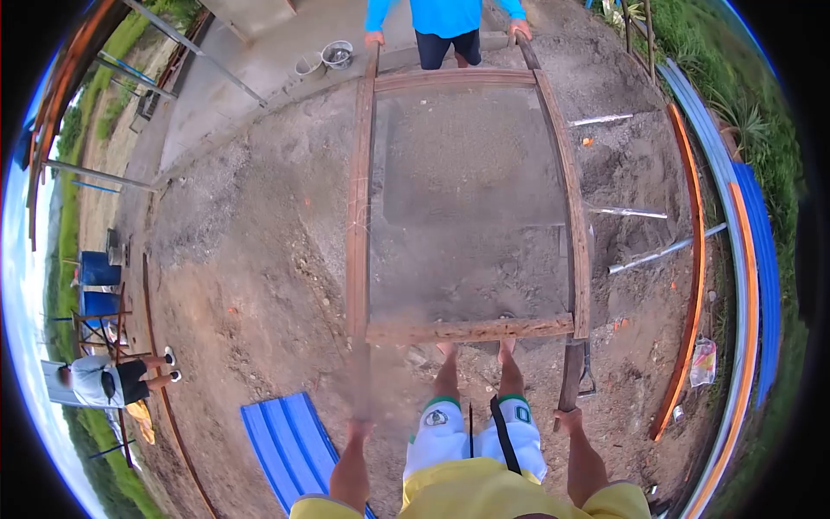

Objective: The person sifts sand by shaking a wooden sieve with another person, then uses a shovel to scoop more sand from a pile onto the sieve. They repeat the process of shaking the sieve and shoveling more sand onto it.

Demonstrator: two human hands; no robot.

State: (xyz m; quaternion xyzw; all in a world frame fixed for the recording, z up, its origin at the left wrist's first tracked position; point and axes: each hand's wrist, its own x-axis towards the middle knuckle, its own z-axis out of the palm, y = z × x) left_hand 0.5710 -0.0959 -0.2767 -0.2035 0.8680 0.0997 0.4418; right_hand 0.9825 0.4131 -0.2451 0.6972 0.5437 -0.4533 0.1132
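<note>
Timber, rough-sawn and brownish, forms one oblong screen frame (471,329) ahead of and between the person's two hands: two long side rails and two crosspieces around a fine grey mesh (467,164). The left hand (359,427), slightly blurred, grasps the near end of the left rail; the right hand (568,420) is clenched around the right rail's end. Opposite, a co-worker (446,17) in a blue top grips both far ends.

Left of the left hand lies one ribbed blue metal sheet (292,445), its near edge close to that arm. Beyond it and ahead, bare gritty soil (242,259) leaves wide open room beside the left rail. Space is tighter on the right: three slim grey pipes (666,248) lie beyond the right hand, then two long orange metal strips (683,285). Two round buckets (336,54) stand far ahead of the left hand, near the concrete edge.
</note>
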